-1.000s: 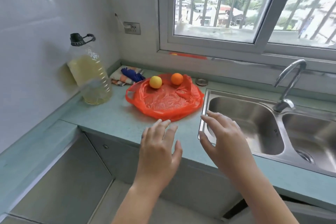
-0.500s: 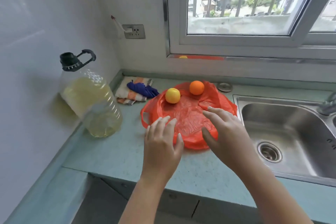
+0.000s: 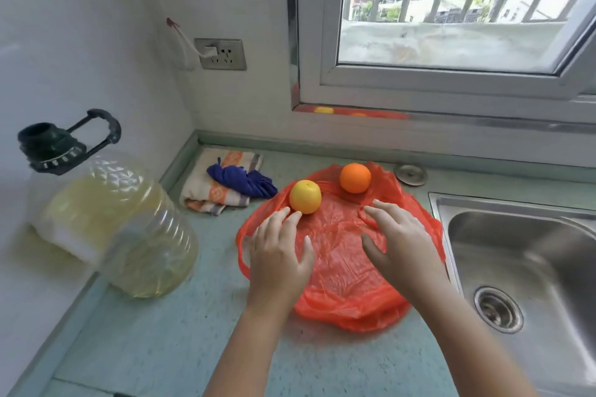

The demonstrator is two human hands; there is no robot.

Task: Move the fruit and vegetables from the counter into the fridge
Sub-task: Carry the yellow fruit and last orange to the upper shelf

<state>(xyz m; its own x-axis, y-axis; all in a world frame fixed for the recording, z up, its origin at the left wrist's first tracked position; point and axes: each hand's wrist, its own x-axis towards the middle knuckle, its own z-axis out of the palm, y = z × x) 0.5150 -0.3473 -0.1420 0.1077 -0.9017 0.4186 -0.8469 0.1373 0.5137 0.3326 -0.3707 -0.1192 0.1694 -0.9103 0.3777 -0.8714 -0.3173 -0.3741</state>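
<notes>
A yellow fruit (image 3: 305, 196) and an orange (image 3: 355, 177) rest on a flattened red plastic bag (image 3: 338, 271) on the pale green counter (image 3: 161, 342). My left hand (image 3: 277, 255) hovers over the bag's left side, fingers apart, its fingertips just short of the yellow fruit. Over the bag's right half, my right hand (image 3: 400, 242) is spread open, empty, a short way in front of the orange. No fridge is in view.
A large oil bottle (image 3: 106, 219) with a black cap stands at the left by the wall. Folded cloths (image 3: 225, 184) lie behind the bag. A steel sink (image 3: 529, 267) is at the right, a metal plug (image 3: 411, 174) behind it, a window above.
Both hands have reached forward from the counter's front edge over the red bag toward the two fruits. The view has moved closer to the counter and leftward.
</notes>
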